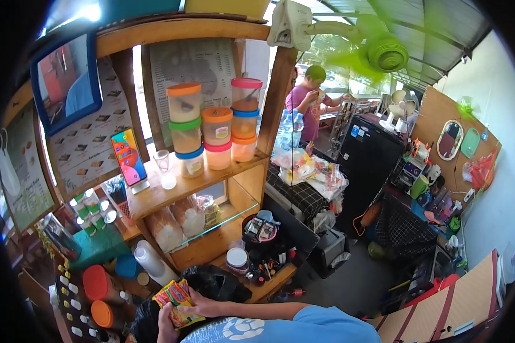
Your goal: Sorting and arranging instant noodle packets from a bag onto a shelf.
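Both hands are low in the view, close to the wearer's blue shirt. A yellow and red printed food packet (178, 302), perhaps more than one, is held between them. My left hand (167, 323) grips its lower left edge, and my right hand (201, 303) holds its right side with the fingers on the front. A black plastic bag (216, 281) lies just beyond the right hand, and more black plastic shows beside the left hand.
Stacked lidded tubs (216, 124), a phone on a stand (129, 158) and a glass stand on the wooden shelf (197, 184). Red-lidded (98, 282) and orange-lidded containers stand left. A jar (237, 259) is ahead. A person in a purple shirt (311, 100) stands beyond, near a black fridge (365, 158).
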`<state>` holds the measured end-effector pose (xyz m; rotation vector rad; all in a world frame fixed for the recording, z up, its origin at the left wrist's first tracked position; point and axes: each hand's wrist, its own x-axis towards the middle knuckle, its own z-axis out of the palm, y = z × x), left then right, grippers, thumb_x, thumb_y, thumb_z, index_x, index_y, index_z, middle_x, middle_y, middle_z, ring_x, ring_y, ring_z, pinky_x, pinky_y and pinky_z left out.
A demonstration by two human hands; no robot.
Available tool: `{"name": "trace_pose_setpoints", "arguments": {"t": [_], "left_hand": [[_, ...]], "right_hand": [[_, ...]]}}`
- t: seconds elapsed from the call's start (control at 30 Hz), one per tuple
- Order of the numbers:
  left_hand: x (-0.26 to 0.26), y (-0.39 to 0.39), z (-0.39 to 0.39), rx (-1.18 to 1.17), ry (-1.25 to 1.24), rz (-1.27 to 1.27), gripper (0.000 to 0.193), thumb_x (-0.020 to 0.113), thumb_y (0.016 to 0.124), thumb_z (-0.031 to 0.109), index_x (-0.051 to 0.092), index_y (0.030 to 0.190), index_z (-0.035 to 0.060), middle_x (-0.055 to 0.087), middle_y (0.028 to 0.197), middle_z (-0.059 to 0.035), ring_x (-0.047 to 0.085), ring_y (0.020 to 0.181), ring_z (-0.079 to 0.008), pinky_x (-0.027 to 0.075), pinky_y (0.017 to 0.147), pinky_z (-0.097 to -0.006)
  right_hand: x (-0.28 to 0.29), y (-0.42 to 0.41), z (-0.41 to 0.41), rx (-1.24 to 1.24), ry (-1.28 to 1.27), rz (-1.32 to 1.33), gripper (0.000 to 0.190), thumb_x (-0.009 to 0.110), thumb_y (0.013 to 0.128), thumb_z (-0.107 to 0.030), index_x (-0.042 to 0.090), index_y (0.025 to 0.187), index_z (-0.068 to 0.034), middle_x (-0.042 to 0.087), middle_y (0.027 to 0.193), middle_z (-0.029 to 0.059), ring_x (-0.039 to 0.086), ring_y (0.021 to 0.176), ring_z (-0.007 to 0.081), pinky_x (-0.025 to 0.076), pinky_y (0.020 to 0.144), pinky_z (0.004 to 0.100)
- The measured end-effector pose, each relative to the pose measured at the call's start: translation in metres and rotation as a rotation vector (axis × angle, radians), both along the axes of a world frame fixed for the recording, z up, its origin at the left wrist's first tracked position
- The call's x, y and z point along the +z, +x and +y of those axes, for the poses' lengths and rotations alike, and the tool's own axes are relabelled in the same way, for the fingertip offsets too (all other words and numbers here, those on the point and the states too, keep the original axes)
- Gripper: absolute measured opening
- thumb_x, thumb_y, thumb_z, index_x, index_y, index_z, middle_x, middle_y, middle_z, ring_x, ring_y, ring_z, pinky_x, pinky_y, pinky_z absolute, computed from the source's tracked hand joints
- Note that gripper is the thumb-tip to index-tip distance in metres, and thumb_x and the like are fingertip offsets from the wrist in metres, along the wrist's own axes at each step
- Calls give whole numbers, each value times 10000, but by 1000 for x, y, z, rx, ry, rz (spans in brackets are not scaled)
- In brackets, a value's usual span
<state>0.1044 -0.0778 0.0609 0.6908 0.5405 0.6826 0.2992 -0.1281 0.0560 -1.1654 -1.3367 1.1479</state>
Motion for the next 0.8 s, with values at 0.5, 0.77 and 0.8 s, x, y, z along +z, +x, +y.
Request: {"name": "trace_pose_setpoints", "arguments": {"t": [0.5,0.77,0.8], "left_hand": [[60,-7,8,139,-87,-236,567,485,1029,489,519,1438,97,630,1395,-112,631,1238,-324,507,1052,-485],[94,35,-10,-67,-127,-60,518,519,1011,404,546,1394,57,645,1349,-147,650,1205,-312,518,1041,-461],[86,41,-10,-53,-24,7,490,544,1002,371,543,1376,53,654,1306,-138,661,1171,-282,532,1016,-434]], "right_hand": [[19,120,-82,140,-548,-241,366,714,966,-383,771,982,-22,725,865,40,653,794,102,522,736,263],[58,71,-46,-286,-82,19,432,689,990,-331,586,1260,-10,667,1103,66,622,1025,129,491,904,315],[57,54,-38,-180,16,243,550,669,1007,-311,479,1423,-6,622,1260,90,584,1173,143,460,1010,313]]}}
